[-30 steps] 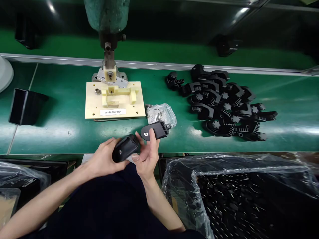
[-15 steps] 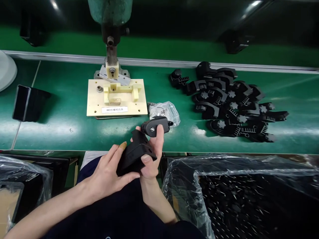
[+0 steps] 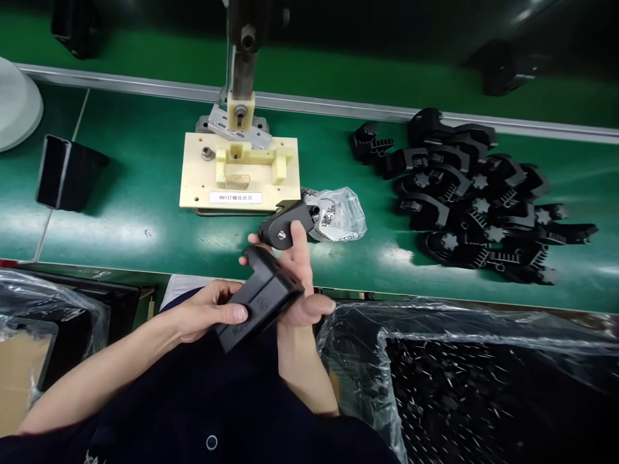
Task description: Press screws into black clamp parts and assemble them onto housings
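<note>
My left hand [image 3: 206,314] grips an angular black plastic housing [image 3: 264,293] by its lower end, thumb on top. The housing's other end lies against the palm of my right hand [image 3: 304,287]. That hand's thumb is stretched away from the housing. Between its fingers it holds a smaller rounded black plastic part [image 3: 285,227] with a shiny screw head on its face. Just beyond this part is a clear plastic bag of small metal pieces [image 3: 345,216]. Left of the bag stands a cream fixture [image 3: 191,177] under a press head [image 3: 240,109].
Many black plastic parts [image 3: 449,174] are heaped on the green bench [image 3: 338,264] at right. A hollow black box [image 3: 68,174] and white round objects [image 3: 22,106] stand at left. Plastic-lined bins [image 3: 387,361] lie below the bench's front edge.
My left hand has shifted its grip to the housing's lower end and turned the housing. My right thumb has come off it. The view has moved, shifting the bench in frame.
</note>
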### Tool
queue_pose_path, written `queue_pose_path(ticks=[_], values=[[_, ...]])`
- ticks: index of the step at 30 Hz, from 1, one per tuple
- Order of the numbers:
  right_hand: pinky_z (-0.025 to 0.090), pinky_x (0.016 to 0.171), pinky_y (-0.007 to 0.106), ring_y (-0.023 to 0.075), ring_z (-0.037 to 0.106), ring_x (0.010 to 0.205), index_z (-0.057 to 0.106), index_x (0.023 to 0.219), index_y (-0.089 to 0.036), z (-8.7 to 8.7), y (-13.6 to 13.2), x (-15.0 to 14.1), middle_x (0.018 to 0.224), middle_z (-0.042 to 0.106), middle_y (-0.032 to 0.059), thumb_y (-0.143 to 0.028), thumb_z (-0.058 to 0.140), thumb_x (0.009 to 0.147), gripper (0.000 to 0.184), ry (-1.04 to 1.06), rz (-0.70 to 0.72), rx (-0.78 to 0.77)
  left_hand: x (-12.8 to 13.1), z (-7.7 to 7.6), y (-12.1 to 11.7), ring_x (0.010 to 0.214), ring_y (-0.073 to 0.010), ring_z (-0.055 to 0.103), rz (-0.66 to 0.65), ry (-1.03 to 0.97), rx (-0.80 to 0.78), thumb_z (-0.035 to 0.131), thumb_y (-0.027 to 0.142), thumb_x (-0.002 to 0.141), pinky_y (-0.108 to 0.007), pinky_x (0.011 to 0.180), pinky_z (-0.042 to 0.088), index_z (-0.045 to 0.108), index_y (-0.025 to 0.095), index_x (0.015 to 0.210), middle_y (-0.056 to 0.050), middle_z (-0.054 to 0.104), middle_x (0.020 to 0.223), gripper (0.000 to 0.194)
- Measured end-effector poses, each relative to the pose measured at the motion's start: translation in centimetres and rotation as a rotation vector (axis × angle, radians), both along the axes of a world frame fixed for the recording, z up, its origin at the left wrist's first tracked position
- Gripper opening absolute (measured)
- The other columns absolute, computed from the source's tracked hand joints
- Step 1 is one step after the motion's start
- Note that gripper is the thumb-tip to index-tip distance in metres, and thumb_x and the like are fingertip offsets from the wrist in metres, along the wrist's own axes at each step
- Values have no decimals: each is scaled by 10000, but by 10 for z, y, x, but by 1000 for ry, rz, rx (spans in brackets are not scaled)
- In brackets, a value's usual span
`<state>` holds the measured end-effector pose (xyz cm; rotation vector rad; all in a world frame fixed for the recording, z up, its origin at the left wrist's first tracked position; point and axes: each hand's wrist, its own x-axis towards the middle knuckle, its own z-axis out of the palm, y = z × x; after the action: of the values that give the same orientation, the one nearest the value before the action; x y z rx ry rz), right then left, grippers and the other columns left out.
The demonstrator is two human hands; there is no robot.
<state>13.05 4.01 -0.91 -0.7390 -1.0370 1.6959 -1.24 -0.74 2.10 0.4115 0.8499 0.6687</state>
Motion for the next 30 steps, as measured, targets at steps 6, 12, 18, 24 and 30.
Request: queue_pose_path(ticks=[6, 12, 18, 24, 30], values=[[443, 1033, 557, 283, 513, 1280, 394, 1436, -298, 12, 5, -5, 1372, 527, 96, -748, 205, 887, 735, 35, -34, -62, 7, -2, -3, 645, -136, 605, 163, -33, -28, 889, 485, 513, -245, 646, 487, 688, 134, 851, -40, 675, 764, 527], [422, 1051, 558, 256, 622, 1125, 655, 1099, -300, 13, 20, 0, 1225, 593, 46, -561, 476, 913, 367, -85, -467, 140, 1, 6, -1, 827, -160, 641, 320, 76, 114, 880, 268, 572, -236, 754, 480, 661, 153, 1027, -41, 701, 893, 518], [466, 440, 203, 138, 606, 703, 634, 1146, -393, 26, 13, 29, 937, 630, 1, -394, 697, 816, 336, -102, -401, -46, -20, 7, 4, 780, -184, 634, 374, 151, 155, 837, 288, 604, -268, 695, 483, 633, 179, 1006, -21, 673, 808, 464], [550, 530, 299, 178, 631, 685, 650, 1125, -241, 25, -6, 34, 919, 662, 61, -412, 751, 756, 419, -239, 0, 20, -23, 5, 2, 628, -147, 541, 617, 329, -37, 695, 578, 711, -257, 599, 433, 643, 191, 804, -1, 600, 675, 402], [599, 804, 430, 268, 652, 991, 595, 1117, -210, 27, 5, 16, 1099, 656, 123, -111, 652, 820, 319, -712, 57, 1041, -28, 5, -7, 816, -211, 601, 508, 624, 117, 550, 588, 847, -286, 802, 460, 683, 192, 828, -34, 668, 766, 419]])
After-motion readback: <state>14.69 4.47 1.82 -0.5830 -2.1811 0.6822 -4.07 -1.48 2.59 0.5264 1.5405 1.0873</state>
